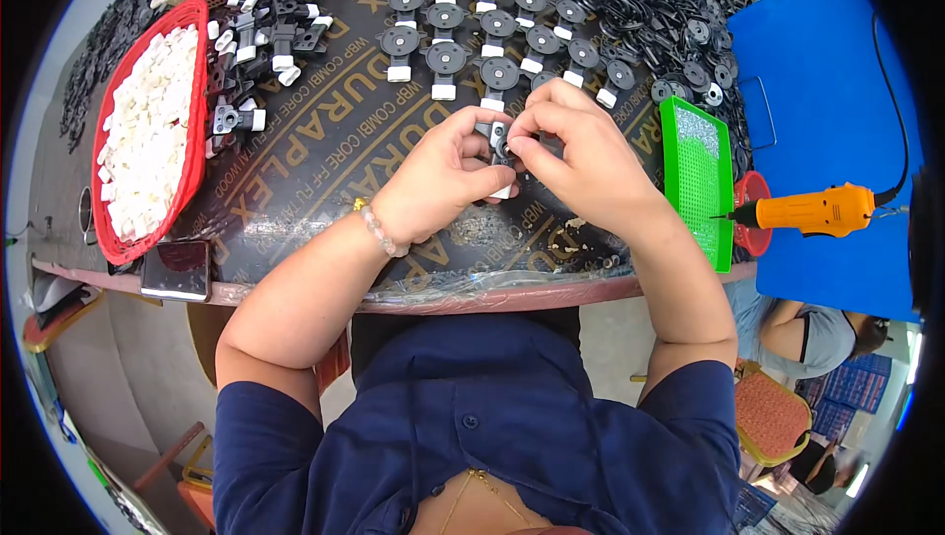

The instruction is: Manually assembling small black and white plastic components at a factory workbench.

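Over the near middle of the table, my left hand (443, 176) is closed on a small black plastic part (499, 144) with a white end piece (503, 192). From the other side my right hand (586, 151) pinches at that part with thumb and forefinger. Anything small between those fingertips is too hidden to make out. Just beyond my hands, similar black parts with round discs and white ends (446, 59) lie in rows. A loose pile of black parts with white ends (281, 33) sits to the left.
At left stands a red basket (200, 92) of white pieces, with a phone (177, 270) near it. A heap of black discs (630, 3) lies far right. A green tray (725, 181) of small metal pieces and an orange electric screwdriver (817, 210) are right. Someone sits beyond.
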`<state>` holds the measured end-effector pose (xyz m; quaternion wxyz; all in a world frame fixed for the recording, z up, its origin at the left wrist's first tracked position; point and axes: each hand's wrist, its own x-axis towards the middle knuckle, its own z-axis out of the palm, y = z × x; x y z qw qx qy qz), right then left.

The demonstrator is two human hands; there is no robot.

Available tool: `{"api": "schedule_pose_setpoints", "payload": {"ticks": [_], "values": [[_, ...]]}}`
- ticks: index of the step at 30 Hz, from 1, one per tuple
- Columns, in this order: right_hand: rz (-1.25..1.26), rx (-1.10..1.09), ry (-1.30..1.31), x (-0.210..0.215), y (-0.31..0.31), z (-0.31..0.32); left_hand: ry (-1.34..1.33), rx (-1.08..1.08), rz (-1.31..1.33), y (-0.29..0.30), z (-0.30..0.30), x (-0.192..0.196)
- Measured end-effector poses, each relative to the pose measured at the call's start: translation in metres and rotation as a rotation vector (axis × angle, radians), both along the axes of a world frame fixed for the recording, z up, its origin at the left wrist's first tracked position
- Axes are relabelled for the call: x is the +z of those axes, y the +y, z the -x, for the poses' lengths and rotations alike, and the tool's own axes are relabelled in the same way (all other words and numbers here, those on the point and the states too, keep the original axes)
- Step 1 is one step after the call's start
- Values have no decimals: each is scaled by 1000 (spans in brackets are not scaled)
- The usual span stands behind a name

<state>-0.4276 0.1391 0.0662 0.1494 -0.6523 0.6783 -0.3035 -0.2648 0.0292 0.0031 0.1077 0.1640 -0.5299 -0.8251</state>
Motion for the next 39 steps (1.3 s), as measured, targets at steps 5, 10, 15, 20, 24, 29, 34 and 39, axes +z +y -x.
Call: {"api": "schedule_pose_setpoints", "payload": {"ticks": [5,10,15,20,24,29,34,39], "values": [[99,-217,110,14,-6,27,-46,17,-76,0,-3,9],[-34,-632,726,0,7,132,-69,19,-143,-2,-3,9],[-475,-722,887,-27,6,159,-20,116,-137,-3,-3,8],[-389,-711,1054,-61,3,186,10,107,-154,-7,-4,5],[-361,-726,1008,-53,0,183,7,125,-143,-6,-3,4],[-178,-821,653,-4,12,150,10,161,-168,-5,-3,6],[-319,-377,228,5,35,66,7,163,-258,-6,-6,13],[-359,-221,248,-17,48,53,-6,140,-270,-6,-4,13]]}}
